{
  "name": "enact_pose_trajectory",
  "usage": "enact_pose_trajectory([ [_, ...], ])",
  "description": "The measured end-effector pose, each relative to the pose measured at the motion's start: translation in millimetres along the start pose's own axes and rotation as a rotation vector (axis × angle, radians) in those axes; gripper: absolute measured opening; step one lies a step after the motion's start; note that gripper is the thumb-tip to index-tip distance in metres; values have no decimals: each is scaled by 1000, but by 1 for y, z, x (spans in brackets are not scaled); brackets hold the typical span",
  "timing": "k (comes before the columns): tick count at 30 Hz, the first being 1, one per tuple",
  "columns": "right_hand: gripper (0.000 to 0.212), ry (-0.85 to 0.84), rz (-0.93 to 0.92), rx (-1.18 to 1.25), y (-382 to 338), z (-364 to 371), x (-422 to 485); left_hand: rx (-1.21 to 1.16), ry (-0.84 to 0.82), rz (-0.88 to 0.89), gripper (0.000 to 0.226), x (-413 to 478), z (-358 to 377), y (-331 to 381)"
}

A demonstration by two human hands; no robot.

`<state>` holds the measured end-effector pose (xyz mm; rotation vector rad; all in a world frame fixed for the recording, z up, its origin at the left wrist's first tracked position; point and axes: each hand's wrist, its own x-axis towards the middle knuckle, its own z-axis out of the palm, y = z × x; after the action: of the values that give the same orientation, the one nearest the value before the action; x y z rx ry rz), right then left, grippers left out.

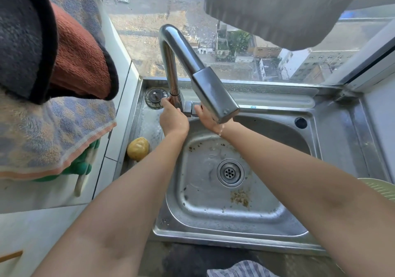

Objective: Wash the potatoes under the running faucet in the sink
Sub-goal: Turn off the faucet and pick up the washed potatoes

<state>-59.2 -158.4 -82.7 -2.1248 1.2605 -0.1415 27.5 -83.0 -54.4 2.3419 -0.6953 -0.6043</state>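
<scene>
One yellowish potato (137, 148) lies on the steel sink's (333, 148) left ledge, outside the basin and apart from both hands. The chrome faucet (186, 63) arches over the basin, its square head above the back rim. My left hand (173, 119) grips the faucet's base column. My right hand (206, 117) holds the short handle (193, 108) beside that column, its fingers partly hidden behind the faucet head. Only a thin dribble of water (221, 130) falls from the head onto my right wrist.
The basin holds a drain (230, 173) and food scraps (240, 197). A strainer plug (156, 97) sits on the back-left ledge. Towels (64, 127) and green gloves (82, 165) hang on the left. A pale green dish (380, 189) shows at the right edge, with a window behind.
</scene>
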Motion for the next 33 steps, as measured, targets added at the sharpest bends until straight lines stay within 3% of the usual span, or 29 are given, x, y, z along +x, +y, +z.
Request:
enact_pose_trajectory([
  [4, 9, -143, 95, 273, -3, -3, -28, 22, -94, 26, 44, -5, -11, -17],
  [8, 10, -342, 117, 230, -6, 3, -54, 86, 8, 56, 40, -50, -22, -51],
  [11, 16, -372, 9, 239, -24, 21, -69, 421, 154, 226, 28, -78, -35, -95],
  [13, 20, -357, -62, 252, -41, 41, -77, 596, 245, 244, 26, -91, -45, -121],
  [18, 50, -384, -276, 180, -79, 83, -85, 680, 50, 22, 88, -117, -58, -159],
  [21, 66, -457, -294, 83, -94, 98, -81, 688, -4, -14, 108, -126, -51, -170],
  [25, 71, -416, -252, -26, -104, 117, -74, 637, 21, -51, 108, -123, -49, -179],
  [28, 60, -305, -187, -79, -104, 124, -70, 536, 31, -60, 98, -120, -47, -181],
  [33, 49, -291, -173, 80, -97, 127, -68, 411, 63, -75, 78, -118, -48, -180],
])
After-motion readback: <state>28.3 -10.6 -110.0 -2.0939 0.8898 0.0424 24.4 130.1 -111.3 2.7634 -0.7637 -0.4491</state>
